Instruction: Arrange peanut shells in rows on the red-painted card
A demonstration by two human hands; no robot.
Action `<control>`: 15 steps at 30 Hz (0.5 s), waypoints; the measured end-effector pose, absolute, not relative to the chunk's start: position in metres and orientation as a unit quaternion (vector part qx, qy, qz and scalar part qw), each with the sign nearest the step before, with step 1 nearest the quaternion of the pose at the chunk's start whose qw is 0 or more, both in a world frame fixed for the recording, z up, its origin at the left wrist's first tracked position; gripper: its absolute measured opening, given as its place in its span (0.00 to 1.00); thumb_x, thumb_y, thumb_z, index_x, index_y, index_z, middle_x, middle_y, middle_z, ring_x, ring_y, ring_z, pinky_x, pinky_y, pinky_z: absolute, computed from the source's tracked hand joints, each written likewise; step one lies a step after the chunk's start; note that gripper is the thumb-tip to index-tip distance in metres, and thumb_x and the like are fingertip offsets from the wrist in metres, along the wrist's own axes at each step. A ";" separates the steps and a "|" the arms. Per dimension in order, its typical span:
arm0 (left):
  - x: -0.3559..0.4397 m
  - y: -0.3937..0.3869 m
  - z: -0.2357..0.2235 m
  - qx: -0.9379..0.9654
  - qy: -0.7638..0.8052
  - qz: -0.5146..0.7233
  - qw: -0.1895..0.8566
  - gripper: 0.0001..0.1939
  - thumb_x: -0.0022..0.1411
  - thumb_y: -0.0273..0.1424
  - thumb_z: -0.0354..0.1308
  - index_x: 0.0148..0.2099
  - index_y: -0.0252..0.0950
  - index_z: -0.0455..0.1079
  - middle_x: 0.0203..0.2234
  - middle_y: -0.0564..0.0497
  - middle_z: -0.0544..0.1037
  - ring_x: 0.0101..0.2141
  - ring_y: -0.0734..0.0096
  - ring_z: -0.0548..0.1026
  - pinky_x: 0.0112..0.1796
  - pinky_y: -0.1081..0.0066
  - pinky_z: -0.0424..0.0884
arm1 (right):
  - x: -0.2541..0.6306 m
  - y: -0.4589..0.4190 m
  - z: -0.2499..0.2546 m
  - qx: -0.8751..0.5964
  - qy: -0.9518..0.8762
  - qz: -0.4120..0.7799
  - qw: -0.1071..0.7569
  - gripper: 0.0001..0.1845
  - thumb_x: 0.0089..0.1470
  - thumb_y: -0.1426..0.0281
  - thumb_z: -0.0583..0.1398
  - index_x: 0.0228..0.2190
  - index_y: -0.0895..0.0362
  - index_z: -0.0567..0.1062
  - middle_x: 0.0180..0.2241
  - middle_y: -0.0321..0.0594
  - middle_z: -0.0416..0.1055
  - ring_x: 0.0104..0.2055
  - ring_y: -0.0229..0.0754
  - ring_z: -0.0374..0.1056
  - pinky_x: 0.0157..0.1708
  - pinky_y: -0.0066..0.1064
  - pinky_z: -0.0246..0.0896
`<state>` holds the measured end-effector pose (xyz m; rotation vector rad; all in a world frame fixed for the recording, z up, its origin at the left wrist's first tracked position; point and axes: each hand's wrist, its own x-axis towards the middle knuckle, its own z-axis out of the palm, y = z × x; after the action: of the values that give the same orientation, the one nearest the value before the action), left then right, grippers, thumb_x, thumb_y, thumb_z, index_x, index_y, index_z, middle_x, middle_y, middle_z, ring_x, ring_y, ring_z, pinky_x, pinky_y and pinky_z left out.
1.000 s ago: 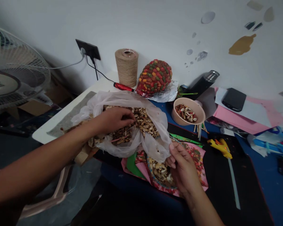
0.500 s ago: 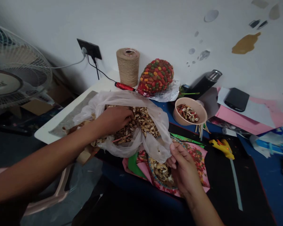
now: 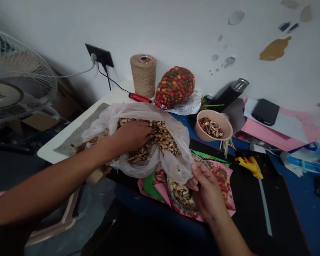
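A clear plastic bag [image 3: 173,163] full of pale nut shells [image 3: 165,137] lies open on the table. My left hand [image 3: 133,135] is inside the bag, fingers curled down into the shells. My right hand [image 3: 206,186] pinches the bag's near edge and holds it open. Under that hand sits a round plate [image 3: 180,193] of shells on a red patterned paper [image 3: 225,192].
A tan bowl [image 3: 224,124] of mixed shells stands behind the bag. Further back are a twine spool [image 3: 143,74], a red, green and orange shell-covered egg shape [image 3: 175,86], a black flask [image 3: 229,93] and a phone [image 3: 265,112]. A yellow glue gun [image 3: 249,165] lies right, a fan [image 3: 14,81] left.
My left hand has pressed a little deeper into the shells. My right hand keeps its hold on the bag's edge.
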<state>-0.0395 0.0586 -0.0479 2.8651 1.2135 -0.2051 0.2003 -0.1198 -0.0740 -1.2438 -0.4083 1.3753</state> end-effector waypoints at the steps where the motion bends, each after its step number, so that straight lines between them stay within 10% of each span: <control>1: -0.042 0.059 -0.045 0.914 0.398 -0.070 0.016 0.14 0.77 0.35 0.52 0.48 0.36 0.77 0.46 0.40 0.83 0.49 0.51 0.81 0.48 0.61 0.73 | 0.201 -0.120 -0.074 -0.533 -0.176 0.589 0.582 0.25 0.43 0.54 0.81 0.29 0.55 0.78 0.17 0.25 0.56 0.19 0.29 0.45 0.21 0.23 0.43; 10: -0.030 -0.009 -0.010 0.934 0.270 0.028 0.232 0.07 0.74 0.38 0.61 0.47 0.43 0.79 0.40 0.52 0.85 0.41 0.64 0.83 0.41 0.67 0.72 | 0.199 -0.113 -0.073 -0.531 -0.178 0.591 0.581 0.26 0.42 0.54 0.82 0.30 0.56 0.79 0.17 0.24 0.56 0.19 0.28 0.45 0.21 0.23 0.43; 15: 0.011 -0.051 -0.037 0.976 0.140 0.025 0.168 0.04 0.72 0.31 0.63 0.44 0.36 0.77 0.36 0.46 0.84 0.36 0.58 0.82 0.31 0.62 0.71 | 0.197 -0.112 -0.069 -0.542 -0.193 0.583 0.574 0.26 0.43 0.53 0.81 0.29 0.56 0.78 0.18 0.25 0.56 0.19 0.29 0.45 0.20 0.23 0.42</control>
<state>0.0115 -0.0506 -0.0366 2.7751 0.3986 0.0700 0.1969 -0.1123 -0.0691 -1.2699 -0.4524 1.3664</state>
